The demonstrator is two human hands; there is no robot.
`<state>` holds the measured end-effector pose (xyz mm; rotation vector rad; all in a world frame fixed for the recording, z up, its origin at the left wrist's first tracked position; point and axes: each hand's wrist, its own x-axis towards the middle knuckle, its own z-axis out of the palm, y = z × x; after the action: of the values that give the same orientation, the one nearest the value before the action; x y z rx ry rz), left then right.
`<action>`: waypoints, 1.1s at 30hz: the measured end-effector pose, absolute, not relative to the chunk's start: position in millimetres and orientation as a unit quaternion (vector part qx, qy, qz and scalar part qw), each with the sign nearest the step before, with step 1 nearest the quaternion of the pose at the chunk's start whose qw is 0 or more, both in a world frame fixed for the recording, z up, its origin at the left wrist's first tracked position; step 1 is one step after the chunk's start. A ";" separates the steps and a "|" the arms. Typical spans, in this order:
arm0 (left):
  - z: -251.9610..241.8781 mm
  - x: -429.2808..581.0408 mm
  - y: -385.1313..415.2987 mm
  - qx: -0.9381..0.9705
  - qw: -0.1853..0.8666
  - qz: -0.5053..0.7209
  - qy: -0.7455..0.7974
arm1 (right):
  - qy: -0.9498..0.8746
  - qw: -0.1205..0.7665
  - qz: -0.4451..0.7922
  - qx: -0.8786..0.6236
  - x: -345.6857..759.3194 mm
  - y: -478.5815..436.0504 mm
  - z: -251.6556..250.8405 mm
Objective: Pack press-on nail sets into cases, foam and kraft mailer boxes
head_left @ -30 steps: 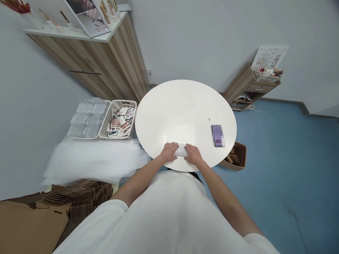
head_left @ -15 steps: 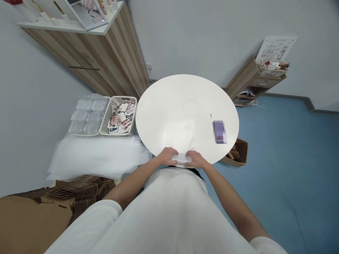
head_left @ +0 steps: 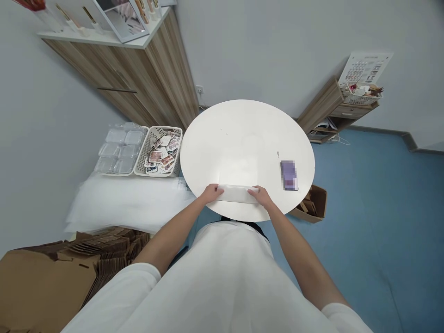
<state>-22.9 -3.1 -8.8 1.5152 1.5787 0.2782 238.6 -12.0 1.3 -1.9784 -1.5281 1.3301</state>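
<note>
Near the front edge of the round white table (head_left: 243, 138), a folded strip of whitish, translucent packing sheet (head_left: 237, 194) stretches between my two hands. At its left end, my left hand (head_left: 211, 193) is closed, thumb on top of the strip. My right hand (head_left: 261, 196) pinches the right end in the same way. Whether anything lies inside the folds, I cannot tell. To the right of my right hand lies a purple, blurred-out rectangular object (head_left: 289, 175), flat on the table.
Left of the table are a basket of printed cards (head_left: 161, 155), stacked clear plastic boxes (head_left: 121, 148), a pile of translucent white sheets (head_left: 128, 203) and flattened brown cartons (head_left: 45, 286). An open carton (head_left: 317, 203) stands on the floor at right. Wooden cabinets (head_left: 152, 74) stand behind.
Both hands have moved farther onto the table and spread apart. The short white bundle between them now shows as a longer, flatter strip. The whole view has shifted slightly.
</note>
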 end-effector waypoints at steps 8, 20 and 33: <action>-14.7 -24.5 -9.5 0.591 0.354 0.130 0.713 | -0.527 0.161 0.350 -0.757 241.8 -25.5 -9.8; 2.0 15.2 -13.6 0.858 0.232 0.040 0.457 | -0.813 0.006 0.207 -0.544 208.2 -28.4 -0.2; 13.8 1.8 -26.0 0.776 0.443 0.032 0.447 | -0.706 0.008 0.457 -0.541 227.4 -47.5 26.8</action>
<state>1.8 -26.0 13.8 1.9254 1.1080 0.0798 227.4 -47.5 26.8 -1.6908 -2.2075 1.4290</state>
